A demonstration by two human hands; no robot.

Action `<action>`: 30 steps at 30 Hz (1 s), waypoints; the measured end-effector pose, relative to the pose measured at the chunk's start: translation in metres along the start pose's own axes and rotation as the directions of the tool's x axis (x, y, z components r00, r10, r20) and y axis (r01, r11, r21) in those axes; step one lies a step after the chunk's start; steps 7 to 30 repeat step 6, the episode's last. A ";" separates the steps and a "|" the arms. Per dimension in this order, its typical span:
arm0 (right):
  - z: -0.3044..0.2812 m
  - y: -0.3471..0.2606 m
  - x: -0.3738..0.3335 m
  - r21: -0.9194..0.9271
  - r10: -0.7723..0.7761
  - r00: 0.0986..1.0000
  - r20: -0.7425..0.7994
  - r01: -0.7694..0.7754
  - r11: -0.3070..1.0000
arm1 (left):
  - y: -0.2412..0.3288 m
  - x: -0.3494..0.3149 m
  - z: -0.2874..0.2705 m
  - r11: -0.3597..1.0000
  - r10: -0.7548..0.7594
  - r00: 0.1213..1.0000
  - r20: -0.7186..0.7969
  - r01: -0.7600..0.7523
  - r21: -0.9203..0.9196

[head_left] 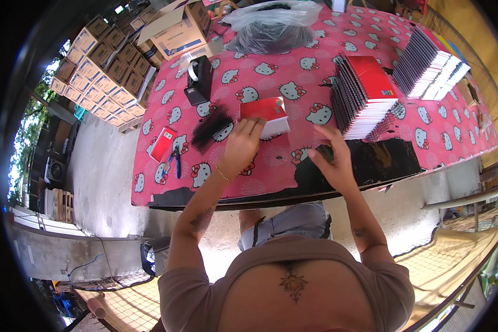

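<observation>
On the pink patterned tablecloth in front of me sits a small block of pages with a red cover and white edges. My left hand is closed at its near left corner, fingers together on the cover; the thumb is hidden. To the right, my right hand hovers with thumb and fingers apart and nothing between them. It is nearest a tall stack of red spiral notebooks. Left of the block lies a bunch of black spiral binding coils. A small red notebook and a blue-handled tool lie farther left.
A black box-shaped device stands beyond the coils. At the back are an open carton and a plastic bag of dark coils. More spiral notebooks stand far right. Stacked cartons rise beyond the table's left side.
</observation>
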State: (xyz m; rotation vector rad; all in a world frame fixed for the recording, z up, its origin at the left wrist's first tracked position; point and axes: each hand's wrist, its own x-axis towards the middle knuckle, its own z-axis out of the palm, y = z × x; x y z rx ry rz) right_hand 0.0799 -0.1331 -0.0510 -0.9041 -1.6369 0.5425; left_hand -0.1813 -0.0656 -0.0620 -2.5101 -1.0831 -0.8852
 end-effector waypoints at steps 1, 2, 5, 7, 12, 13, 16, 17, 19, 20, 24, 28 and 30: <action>0.008 0.006 -0.001 -0.041 -0.005 0.999 -0.041 0.004 0.999 | 0.012 0.001 -0.007 1.000 0.003 1.000 -0.030 -0.003 -0.015; 0.015 0.020 -0.005 -0.010 0.052 0.998 0.035 -0.052 0.999 | 0.026 0.002 -0.013 0.999 0.006 0.998 -0.059 -0.007 -0.031; 0.038 0.056 -0.028 0.087 0.334 0.899 0.282 -0.371 0.924 | 0.057 -0.021 -0.008 0.996 0.038 0.999 -0.008 -0.038 -0.079; 0.040 0.086 -0.040 0.052 0.454 0.807 0.378 -0.508 0.860 | 0.060 -0.028 0.005 0.991 0.055 0.998 -0.010 -0.056 -0.121; 0.040 0.086 -0.040 0.052 0.454 0.807 0.378 -0.508 0.860 | 0.060 -0.028 0.005 0.991 0.055 0.998 -0.010 -0.056 -0.121; 0.040 0.086 -0.040 0.052 0.454 0.807 0.378 -0.508 0.860 | 0.060 -0.028 0.005 0.991 0.055 0.998 -0.010 -0.056 -0.121; 0.040 0.086 -0.040 0.052 0.454 0.807 0.378 -0.508 0.860 | 0.060 -0.028 0.005 0.991 0.055 0.998 -0.010 -0.056 -0.121; 0.040 0.086 -0.040 0.052 0.454 0.807 0.378 -0.508 0.860 | 0.060 -0.028 0.005 0.991 0.055 0.998 -0.010 -0.056 -0.121; 0.040 0.086 -0.040 0.052 0.454 0.807 0.378 -0.508 0.860 | 0.060 -0.028 0.005 0.991 0.055 0.998 -0.010 -0.056 -0.121; 0.040 0.086 -0.040 0.052 0.454 0.807 0.378 -0.508 0.860 | 0.060 -0.028 0.005 0.991 0.055 0.998 -0.010 -0.056 -0.121; 0.040 0.086 -0.040 0.052 0.454 0.807 0.378 -0.508 0.860 | 0.060 -0.028 0.005 0.991 0.055 0.998 -0.010 -0.056 -0.121; 0.040 0.086 -0.040 0.052 0.454 0.807 0.378 -0.508 0.860 | 0.060 -0.028 0.005 0.991 0.055 0.998 -0.010 -0.056 -0.121; 0.040 0.086 -0.040 0.052 0.454 0.807 0.378 -0.508 0.860 | 0.060 -0.028 0.005 0.991 0.055 0.998 -0.010 -0.056 -0.121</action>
